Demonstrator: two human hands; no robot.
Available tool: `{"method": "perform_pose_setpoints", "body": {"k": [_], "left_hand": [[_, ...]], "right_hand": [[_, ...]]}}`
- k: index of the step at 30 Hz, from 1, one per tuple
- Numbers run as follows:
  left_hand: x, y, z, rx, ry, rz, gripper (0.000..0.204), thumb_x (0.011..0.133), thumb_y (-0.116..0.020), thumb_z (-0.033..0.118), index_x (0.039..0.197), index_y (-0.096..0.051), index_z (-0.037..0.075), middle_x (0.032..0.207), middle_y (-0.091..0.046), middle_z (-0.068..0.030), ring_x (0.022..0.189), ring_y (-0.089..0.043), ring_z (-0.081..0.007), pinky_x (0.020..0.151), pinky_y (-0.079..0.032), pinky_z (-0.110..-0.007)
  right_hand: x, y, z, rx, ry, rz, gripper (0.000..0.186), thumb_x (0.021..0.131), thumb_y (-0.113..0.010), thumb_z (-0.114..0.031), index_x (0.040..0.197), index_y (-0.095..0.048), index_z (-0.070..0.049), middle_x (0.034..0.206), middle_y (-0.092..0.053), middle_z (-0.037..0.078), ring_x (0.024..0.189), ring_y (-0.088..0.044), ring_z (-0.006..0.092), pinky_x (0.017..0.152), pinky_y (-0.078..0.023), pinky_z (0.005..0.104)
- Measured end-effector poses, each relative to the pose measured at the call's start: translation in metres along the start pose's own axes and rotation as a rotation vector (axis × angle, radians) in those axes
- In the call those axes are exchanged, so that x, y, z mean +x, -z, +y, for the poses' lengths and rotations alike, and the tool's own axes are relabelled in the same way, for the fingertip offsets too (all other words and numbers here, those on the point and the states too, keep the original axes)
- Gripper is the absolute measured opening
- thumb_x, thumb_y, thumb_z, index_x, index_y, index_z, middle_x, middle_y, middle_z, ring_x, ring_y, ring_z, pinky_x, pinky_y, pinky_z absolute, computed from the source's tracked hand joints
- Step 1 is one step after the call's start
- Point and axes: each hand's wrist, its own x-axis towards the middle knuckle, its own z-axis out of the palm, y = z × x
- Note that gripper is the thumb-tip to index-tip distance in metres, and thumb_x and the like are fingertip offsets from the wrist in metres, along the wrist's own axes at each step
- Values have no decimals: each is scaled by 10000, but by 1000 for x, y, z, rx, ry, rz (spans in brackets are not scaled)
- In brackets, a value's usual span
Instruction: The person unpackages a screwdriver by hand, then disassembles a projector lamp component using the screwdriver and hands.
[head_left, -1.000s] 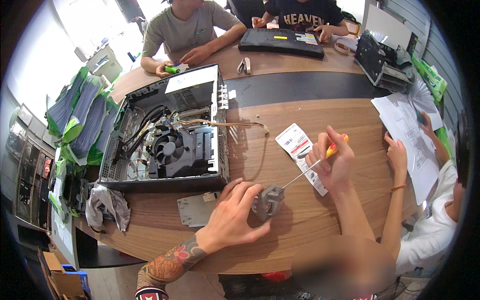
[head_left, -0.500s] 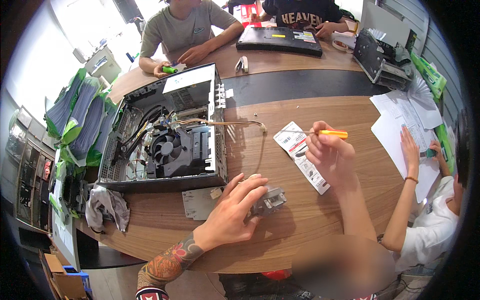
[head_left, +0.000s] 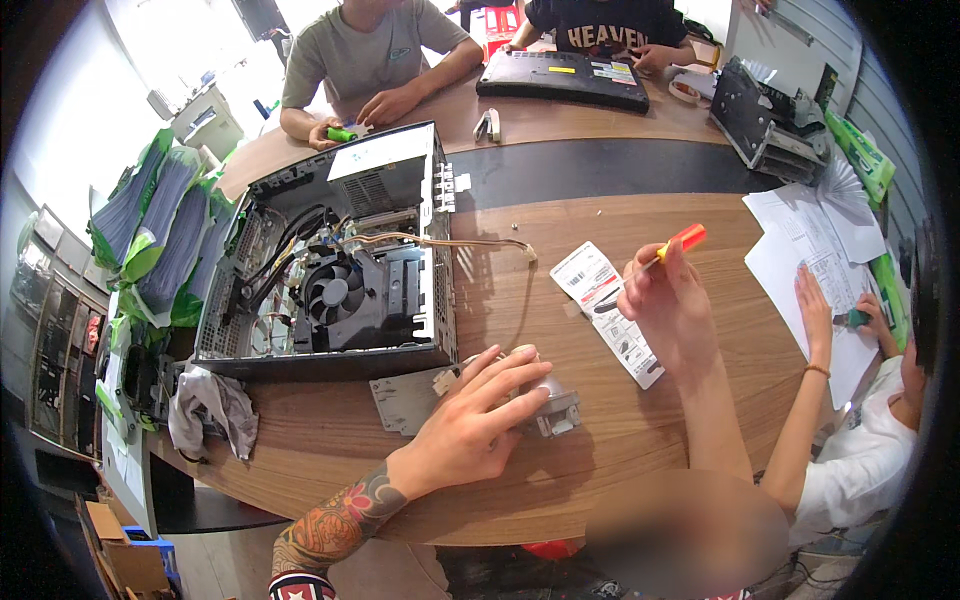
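My left hand [head_left: 467,428] is curved over a small grey metal part [head_left: 556,415] at the table's near side, fingers gripping its top. A grey metal plate [head_left: 398,405] lies just behind that hand. My right hand [head_left: 670,300] is raised to the right, pinching a red-and-yellow screwdriver [head_left: 685,238]; most of its shaft is hidden. Below that hand lies a printed card package [head_left: 630,350]. An open desktop computer case [head_left: 255,367] lies on the left, with a fan [head_left: 335,293], cables and a loose connector [head_left: 530,254] hanging out onto the wood.
Co-workers sit across the table [head_left: 540,480], one by a black laptop [head_left: 560,85]. Another at the right has hands [head_left: 812,305] on papers [head_left: 790,230]. Green-wrapped paper stacks [head_left: 150,230], a crumpled cloth [head_left: 210,410] and a dark metal assembly [head_left: 760,120] sit around.
The screwdriver has lifted away from the grey part and turned handle-up. My left hand and the part have shifted slightly right and turned. The right-side co-worker's hand has moved on the papers.
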Motion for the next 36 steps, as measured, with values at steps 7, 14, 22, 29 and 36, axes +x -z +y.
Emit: {"method": "perform_pose_setpoints", "body": {"k": [7,14,22,29,36], "left_hand": [[0,0,-2,21,-13,-13,555,675,-648,-114,1202,-636,60,1395,-564,-132,1389,-466,-352,1158,-359,-545],[0,1,-4,34,-52,2,659,628,-706,-92,1260,-605,64,1393,-576,-159,1358,-499,-386,1139,-361,-574],[0,0,-1,-41,66,17,701,674,-775,-9,1335,-543,26,1400,-524,-165,1332,-501,-378,1115,-431,-483],[-3,0,-4,-27,74,-1,742,674,-811,-2,1362,-534,18,1419,-528,-194,1334,-513,-379,1090,-452,-449],[-3,-1,-3,-31,87,-7,753,677,-815,9,1373,-528,26,1422,-522,-197,1316,-523,-386,1078,-461,-457]], "right_hand": [[1,-4,-2,-42,-105,33,377,1037,-571,-361,1095,-670,-2,921,-707,140,739,-710,147,613,-585,250],[0,-27,-2,-246,-121,248,315,979,-680,-169,1208,-649,45,1006,-716,184,846,-736,196,735,-613,289],[-8,-13,-5,-194,-7,18,266,1012,-632,-194,1129,-678,40,941,-721,174,786,-722,201,721,-603,304],[-14,-45,3,-285,-72,53,281,1034,-594,-192,1167,-647,49,931,-710,147,772,-719,216,730,-600,316],[-16,-55,3,-348,20,53,256,998,-647,-149,1151,-650,57,906,-705,133,734,-705,196,696,-593,309]]}}
